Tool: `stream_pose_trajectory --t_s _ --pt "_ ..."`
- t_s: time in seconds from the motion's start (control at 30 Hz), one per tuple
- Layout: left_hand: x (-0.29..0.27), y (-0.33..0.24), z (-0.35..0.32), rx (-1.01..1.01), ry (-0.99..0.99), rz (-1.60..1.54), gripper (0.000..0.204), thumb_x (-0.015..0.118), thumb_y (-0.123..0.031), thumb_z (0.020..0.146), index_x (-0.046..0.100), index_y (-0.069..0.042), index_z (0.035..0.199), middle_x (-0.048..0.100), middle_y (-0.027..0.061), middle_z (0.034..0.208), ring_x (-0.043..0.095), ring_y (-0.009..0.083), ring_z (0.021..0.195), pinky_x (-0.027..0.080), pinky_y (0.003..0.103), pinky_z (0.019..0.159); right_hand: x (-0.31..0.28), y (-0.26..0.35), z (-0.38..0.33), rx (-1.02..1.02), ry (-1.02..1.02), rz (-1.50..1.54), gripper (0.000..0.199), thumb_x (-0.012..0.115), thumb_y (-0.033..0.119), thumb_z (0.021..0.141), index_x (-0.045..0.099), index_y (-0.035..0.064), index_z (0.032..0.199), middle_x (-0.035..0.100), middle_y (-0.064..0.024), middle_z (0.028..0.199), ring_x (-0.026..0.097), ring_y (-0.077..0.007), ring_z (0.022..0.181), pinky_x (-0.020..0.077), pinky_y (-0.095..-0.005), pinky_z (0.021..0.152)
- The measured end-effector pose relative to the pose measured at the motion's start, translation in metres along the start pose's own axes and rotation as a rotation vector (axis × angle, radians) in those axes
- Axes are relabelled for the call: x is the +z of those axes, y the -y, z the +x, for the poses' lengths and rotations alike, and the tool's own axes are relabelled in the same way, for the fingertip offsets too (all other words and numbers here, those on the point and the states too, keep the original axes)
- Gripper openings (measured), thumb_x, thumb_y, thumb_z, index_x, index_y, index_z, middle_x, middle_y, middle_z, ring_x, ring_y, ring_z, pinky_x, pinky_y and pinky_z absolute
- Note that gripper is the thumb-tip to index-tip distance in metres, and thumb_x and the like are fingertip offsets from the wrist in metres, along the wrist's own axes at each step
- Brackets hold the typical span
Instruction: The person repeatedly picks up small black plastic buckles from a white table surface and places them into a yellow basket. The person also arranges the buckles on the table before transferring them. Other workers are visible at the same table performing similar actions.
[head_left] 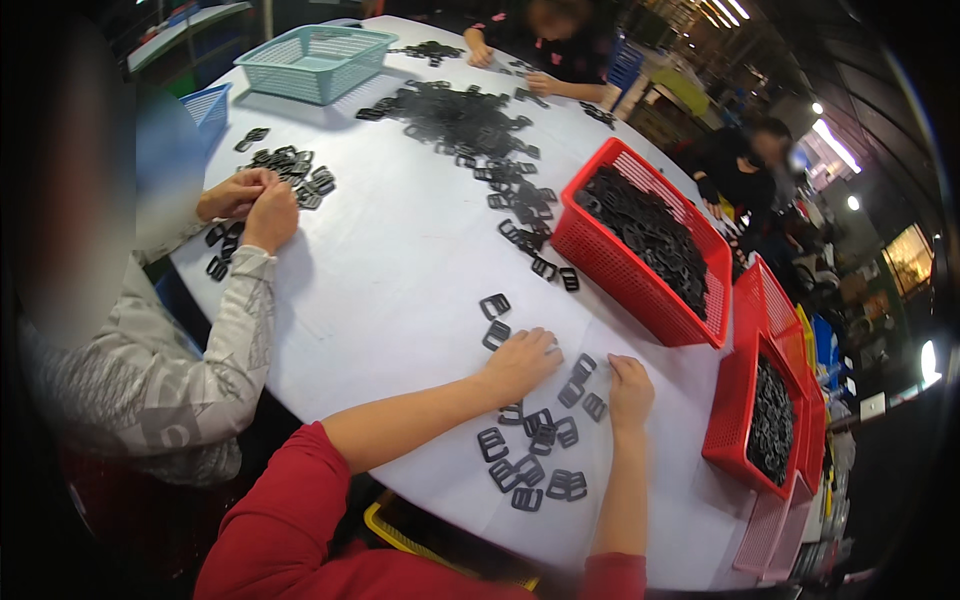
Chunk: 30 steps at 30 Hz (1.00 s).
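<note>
My left hand (521, 362) rests palm down on the white table (400, 260), fingers spread, touching small black plastic buckles. My right hand (630, 388) lies close beside it, fingertips next to a buckle (583, 367). Several black buckles (535, 455) lie scattered below and between my hands, and two more buckles (495, 320) sit just beyond my left hand. Whether either hand pinches a buckle is hidden by the fingers.
A red basket (640, 270) full of black buckles stands beyond my right hand, and more red baskets (740, 420) stand at the right edge. A person in a grey sleeve (245, 300) works at the left. A teal basket (312, 60) and a buckle pile (460, 115) lie farther away.
</note>
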<state>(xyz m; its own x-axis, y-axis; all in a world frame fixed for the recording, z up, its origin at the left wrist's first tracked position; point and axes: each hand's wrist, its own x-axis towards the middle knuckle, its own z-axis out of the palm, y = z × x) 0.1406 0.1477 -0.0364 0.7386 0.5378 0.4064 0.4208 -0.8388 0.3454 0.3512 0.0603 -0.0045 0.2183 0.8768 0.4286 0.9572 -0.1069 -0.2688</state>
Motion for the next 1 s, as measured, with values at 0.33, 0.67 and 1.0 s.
stream_pose_trajectory --t_s 0.33,0.67,1.0 --pt "-0.014 0.006 -0.002 0.039 0.013 0.043 0.032 0.060 -0.007 0.079 0.062 -0.005 0.112 0.063 0.0052 0.102 0.058 0.0224 0.096 0.051 0.033 0.080 0.011 0.005 0.004 0.165 0.029 -0.094 0.031 0.066 0.021 0.087 0.068 0.0057 0.114 0.064 -0.0127 0.122 0.058 -0.0307 0.115 0.0454 -0.0393 0.099" --pt "-0.023 0.020 -0.003 0.062 -0.153 0.033 0.010 0.063 -0.016 0.086 0.068 -0.009 0.091 0.065 0.0036 0.099 0.061 0.0242 0.101 0.048 0.037 0.092 0.068 0.030 0.078 -0.071 0.299 -0.073 0.053 0.055 0.034 0.095 0.048 0.0068 0.141 0.045 -0.0113 0.148 0.042 -0.0301 0.136 0.0334 -0.0460 0.112" --pt "-0.060 0.112 -0.001 -0.542 -0.307 -0.129 0.017 0.066 -0.020 0.087 0.075 -0.008 0.095 0.071 0.0101 0.089 0.066 0.0285 0.081 0.052 0.038 0.073 0.018 0.063 0.042 -0.039 0.382 0.055 0.029 0.063 0.024 0.090 0.068 0.0079 0.114 0.064 -0.0090 0.122 0.057 -0.0288 0.116 0.0426 -0.0462 0.101"
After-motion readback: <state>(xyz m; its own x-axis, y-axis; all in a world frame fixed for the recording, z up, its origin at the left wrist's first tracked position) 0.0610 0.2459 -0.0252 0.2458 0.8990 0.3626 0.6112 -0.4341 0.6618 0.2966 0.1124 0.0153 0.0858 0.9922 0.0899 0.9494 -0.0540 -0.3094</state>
